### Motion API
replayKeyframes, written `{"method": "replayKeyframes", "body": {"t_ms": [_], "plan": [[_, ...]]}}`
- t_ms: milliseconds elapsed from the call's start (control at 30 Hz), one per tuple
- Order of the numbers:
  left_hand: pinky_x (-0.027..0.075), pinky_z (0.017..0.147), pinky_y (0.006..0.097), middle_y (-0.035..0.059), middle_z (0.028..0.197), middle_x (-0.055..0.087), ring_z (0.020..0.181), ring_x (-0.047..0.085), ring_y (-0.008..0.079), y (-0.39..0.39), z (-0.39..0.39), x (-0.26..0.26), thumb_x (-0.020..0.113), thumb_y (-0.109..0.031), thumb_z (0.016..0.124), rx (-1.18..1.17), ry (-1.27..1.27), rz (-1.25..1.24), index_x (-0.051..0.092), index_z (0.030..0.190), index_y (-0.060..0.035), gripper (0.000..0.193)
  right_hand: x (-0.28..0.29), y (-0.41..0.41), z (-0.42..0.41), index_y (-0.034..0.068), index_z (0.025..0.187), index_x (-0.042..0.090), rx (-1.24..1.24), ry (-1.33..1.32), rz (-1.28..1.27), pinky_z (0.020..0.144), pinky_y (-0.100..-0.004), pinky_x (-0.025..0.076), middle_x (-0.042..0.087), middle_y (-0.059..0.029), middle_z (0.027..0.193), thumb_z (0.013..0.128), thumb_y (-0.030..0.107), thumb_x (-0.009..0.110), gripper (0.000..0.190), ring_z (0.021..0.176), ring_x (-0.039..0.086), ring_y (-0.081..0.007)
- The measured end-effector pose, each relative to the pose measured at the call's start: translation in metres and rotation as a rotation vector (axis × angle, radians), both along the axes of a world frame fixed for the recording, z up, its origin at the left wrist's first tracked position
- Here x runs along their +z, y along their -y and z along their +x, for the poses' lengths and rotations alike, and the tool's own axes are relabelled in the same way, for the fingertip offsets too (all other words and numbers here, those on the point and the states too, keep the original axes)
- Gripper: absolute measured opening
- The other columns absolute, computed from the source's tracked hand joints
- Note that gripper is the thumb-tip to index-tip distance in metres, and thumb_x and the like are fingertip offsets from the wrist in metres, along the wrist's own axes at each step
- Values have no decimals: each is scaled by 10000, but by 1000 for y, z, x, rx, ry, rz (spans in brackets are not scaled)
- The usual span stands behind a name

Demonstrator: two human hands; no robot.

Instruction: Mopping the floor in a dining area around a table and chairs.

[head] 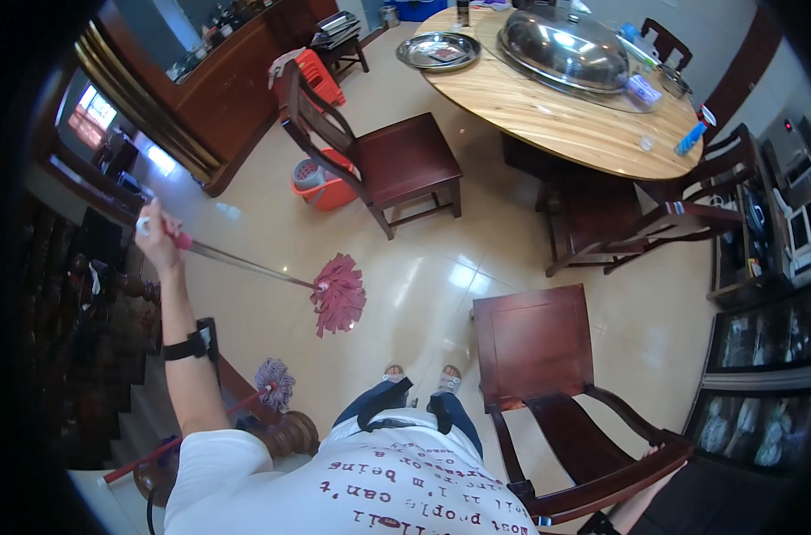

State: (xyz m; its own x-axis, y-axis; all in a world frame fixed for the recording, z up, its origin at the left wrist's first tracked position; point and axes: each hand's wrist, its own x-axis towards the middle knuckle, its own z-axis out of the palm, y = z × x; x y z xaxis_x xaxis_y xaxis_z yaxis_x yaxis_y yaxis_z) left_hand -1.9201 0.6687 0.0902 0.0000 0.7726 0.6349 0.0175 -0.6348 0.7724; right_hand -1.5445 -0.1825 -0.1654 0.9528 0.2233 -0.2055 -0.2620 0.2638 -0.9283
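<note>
My left hand [158, 234] is raised at the left and closed around the upper end of a mop handle. The metal pole [245, 262] slants down to a pink strip mop head [338, 294] on the tiled floor. At the lower right, my right hand [663, 458] grips the top rail of a dark wooden chair [536, 348]; the rail partly hides the fingers. The chair's seat points away from me, beside my feet. Another wooden chair [405, 157] stands ahead, with a red mop bucket [325, 190] and its grey wringer basket behind it.
A round wooden table [579, 134] bears a metal dome cover [566, 50], trays and a blue spray bottle [693, 134]. More chairs [606, 214] stand against it. A second mop [275, 384] leans by the stair newel [291, 431]. Glass-fronted cabinets [760, 421] line the right.
</note>
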Motion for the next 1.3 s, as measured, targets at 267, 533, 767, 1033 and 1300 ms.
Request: {"method": "replayKeyframes", "body": {"t_ms": [267, 533, 767, 1033, 1300], "plan": [[376, 468, 211, -22, 464, 361, 420, 369, 56, 1, 42, 2, 480, -182, 834, -240, -93, -10, 405, 633, -81, 237, 168, -78, -58, 88, 1153, 424, -576, -167, -1013, 694, -239, 398, 539, -61, 912, 835, 273, 463, 369, 795, 515, -126], [399, 436, 212, 22, 459, 427, 375, 423, 98, -35, 57, 15, 581, -275, 747, -800, -278, -182, 426, 650, -41, 297, 238, -381, -120, 6, 1089, 457, 119, 392, -925, 700, -244, 419, 534, -99, 892, 794, 42, 469, 298, 783, 527, -154], [473, 471, 263, 25, 477, 490, 389, 481, 139, -82, 25, 28, 699, -326, 655, -1532, -196, -89, 487, 609, -52, 349, 14, -616, -169, 39, 1124, 428, 847, -490, -425, 703, -226, 435, 560, -83, 934, 855, 234, 443, 333, 838, 539, -119], [406, 376, 153, -41, 405, 459, 332, 452, 38, -67, -14, 40, 529, -245, 775, -1116, -201, 89, 439, 548, -129, 270, -94, -879, -353, -35, 1199, 251, 950, -1741, 464, 814, -429, 400, 478, -181, 1048, 702, 618, 449, 844, 969, 480, -296], [413, 417, 281, 23, 502, 444, 393, 438, 135, -25, -42, 56, 385, -252, 822, -499, -200, 29, 392, 600, -56, 296, -122, -940, -399, 52, 685, 366, 530, -1847, 118, 507, -355, 388, 357, -57, 515, 796, 142, 383, 144, 488, 388, -213]]}}
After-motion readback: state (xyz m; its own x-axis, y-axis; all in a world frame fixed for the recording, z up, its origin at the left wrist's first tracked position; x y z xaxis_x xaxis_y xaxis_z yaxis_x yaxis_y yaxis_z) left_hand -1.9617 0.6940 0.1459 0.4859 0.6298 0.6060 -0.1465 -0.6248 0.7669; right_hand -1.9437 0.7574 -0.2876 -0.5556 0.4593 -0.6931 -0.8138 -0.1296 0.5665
